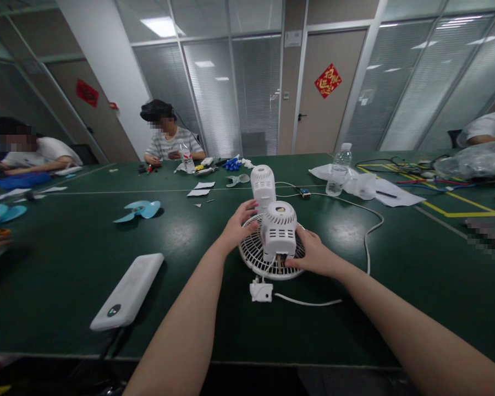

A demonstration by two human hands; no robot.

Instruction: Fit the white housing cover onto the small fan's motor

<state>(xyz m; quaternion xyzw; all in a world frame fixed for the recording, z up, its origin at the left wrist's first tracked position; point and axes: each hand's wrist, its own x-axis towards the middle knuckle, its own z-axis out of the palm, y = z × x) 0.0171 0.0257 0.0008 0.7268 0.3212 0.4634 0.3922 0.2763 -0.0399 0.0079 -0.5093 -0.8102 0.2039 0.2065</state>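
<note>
A white fan motor housing (279, 234) stands on a round white fan grille (253, 256) that lies on the green table. My right hand (313, 253) is closed round the housing's right side, thumb at its lower front. My left hand (240, 225) is over the grille's left rim, fingers apart and curved beside the housing; whether they touch it is unclear. A second white motor housing (263, 184) stands just behind. In front, a small white plastic part (261, 291) hangs on wires from the near housing, beside a loose white cable end (309, 301).
A white power bank (127, 291) and a blue fan blade (138, 210) lie to the left. A plastic bottle (339, 170), paper (396, 192) and a long white cable (369, 236) are to the right. Co-workers (171, 137) sit across the table (181, 231).
</note>
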